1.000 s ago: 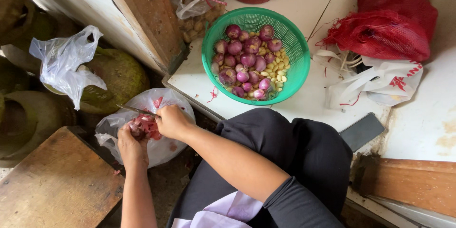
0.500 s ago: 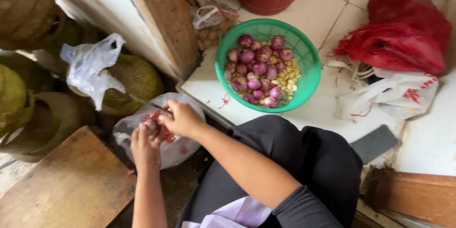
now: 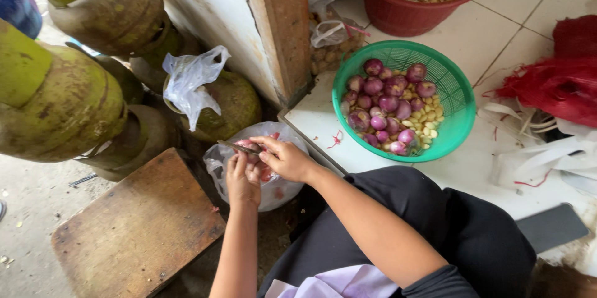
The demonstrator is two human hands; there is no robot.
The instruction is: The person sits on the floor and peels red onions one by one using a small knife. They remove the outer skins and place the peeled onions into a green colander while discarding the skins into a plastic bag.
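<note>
A small reddish shallot [image 3: 249, 147] was held between both hands over a clear plastic bag [image 3: 283, 189] of peelings. The left hand [image 3: 242, 180] was curled closed around it from below, forearm raised upright, while the right hand [image 3: 285, 158] was closed on a thin knife [image 3: 238, 147] whose blade was laid against the shallot. Beyond the right hand, a green basket [image 3: 461, 127] of peeled shallots and garlic cloves was set on white tiles, and farther off a red tub [image 3: 410, 15]. Left of the hands a wooden board [image 3: 137, 229] was seen, with green gas cylinders [image 3: 68, 99] beyond, leaving only a narrow gap.
</note>
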